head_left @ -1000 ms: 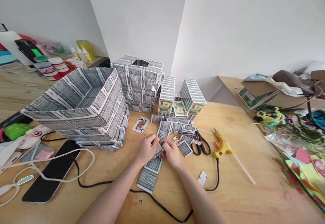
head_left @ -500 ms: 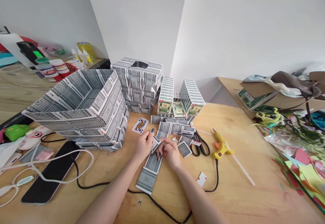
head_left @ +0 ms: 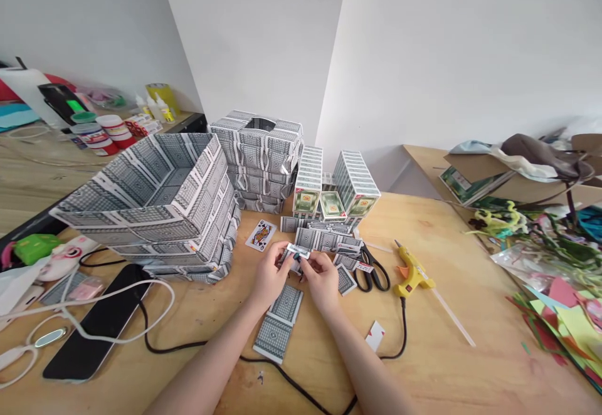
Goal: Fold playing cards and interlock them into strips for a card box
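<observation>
Between my two hands is a playing card, its top edge showing above the fingertips. My left hand pinches its left side, and my right hand pinches its right side, the thumbs nearly meeting. Fingers hide most of the card. Just below my hands, a strip of patterned playing cards lies face down on the table. A queen card lies face up beyond my left hand. Close to my right hand are a face-down card and black-handled scissors.
A yellow glue gun with a black cord lies to the right. At the left stand an open box made of cards and a phone. Boxed card decks are stacked behind, and coloured paper scraps lie far right.
Both hands have drawn together and the card has been turned, its edge now facing up between the thumbs. My left thumb has come down onto it. The view has shifted slightly.
</observation>
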Available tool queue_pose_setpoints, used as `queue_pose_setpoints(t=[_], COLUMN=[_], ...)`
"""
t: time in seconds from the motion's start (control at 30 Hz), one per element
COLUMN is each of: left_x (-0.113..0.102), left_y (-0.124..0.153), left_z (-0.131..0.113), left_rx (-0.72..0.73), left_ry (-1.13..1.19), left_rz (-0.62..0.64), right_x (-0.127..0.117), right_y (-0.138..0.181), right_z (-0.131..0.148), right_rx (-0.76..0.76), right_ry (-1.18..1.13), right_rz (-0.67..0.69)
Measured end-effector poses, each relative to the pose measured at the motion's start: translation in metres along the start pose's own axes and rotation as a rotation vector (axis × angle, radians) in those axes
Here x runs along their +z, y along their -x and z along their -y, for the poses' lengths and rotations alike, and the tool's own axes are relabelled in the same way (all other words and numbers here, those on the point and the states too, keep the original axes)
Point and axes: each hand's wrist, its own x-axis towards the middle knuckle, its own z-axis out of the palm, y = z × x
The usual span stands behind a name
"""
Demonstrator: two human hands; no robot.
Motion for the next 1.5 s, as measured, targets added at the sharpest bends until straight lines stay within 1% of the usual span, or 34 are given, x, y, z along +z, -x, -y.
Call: queue_pose_setpoints(t=[0.07, 0.13, 0.27, 0.5, 0.57, 0.63, 0.73, 0.8, 0.93, 1.1, 1.23, 1.37, 1.5], left_x=[0.0, 0.001, 0.0, -0.004, -0.006, -0.007, -0.008, -0.008, -0.007, -0.006, -0.005, -0.006, -0.011], left_y=[0.0, 0.0, 0.001, -0.001, -0.003, -0.004, -0.004, -0.004, -0.003, -0.001, 0.001, 0.001, -0.001], left_z=[0.002, 0.004, 0.009, 0.006, 0.005, 0.005, 0.005, 0.004, 0.0, -0.001, 0.001, 0.001, 0.001], left_rx=[0.012, 0.032, 0.071, 0.19, 0.196, 0.179, 0.16, 0.161, 0.213, 0.312, 0.312, 0.323, 0.319], left_ry=[0.012, -0.038, -0.178, -0.256, -0.25, -0.228, -0.188, -0.175, -0.171, -0.142, -0.142, -0.157, -0.192], left_rz=[0.023, 0.036, 0.018, -0.032, -0.057, -0.073, -0.062, -0.052, -0.035, 0.036, 0.01, -0.039, -0.177], right_x=[-0.002, -0.003, -0.002, -0.002, -0.002, -0.002, -0.001, 0.0, 0.0, -0.002, -0.003, -0.003, -0.002], right_y=[-0.001, -0.001, -0.002, -0.002, -0.001, -0.001, -0.001, -0.001, -0.001, -0.001, -0.001, -0.001, -0.001], right_z=[0.0, 0.0, -0.002, 0.008, 0.011, 0.012, 0.01, 0.007, 0.005, 0.011, 0.015, 0.016, 0.015], right_rx=[-0.023, -0.026, -0.027, -0.056, -0.029, 0.034, 0.142, 0.192, 0.271, 0.347, 0.373, 0.382, 0.342], right_ry=[0.033, 0.075, 0.114, 0.074, -0.005, -0.147, -0.383, -0.477, -0.536, -0.599, -0.627, -0.683, -0.691], right_rz=[0.01, 0.044, 0.063, 0.119, 0.175, 0.26, 0.365, 0.402, 0.452, 0.533, 0.539, 0.506, 0.404])
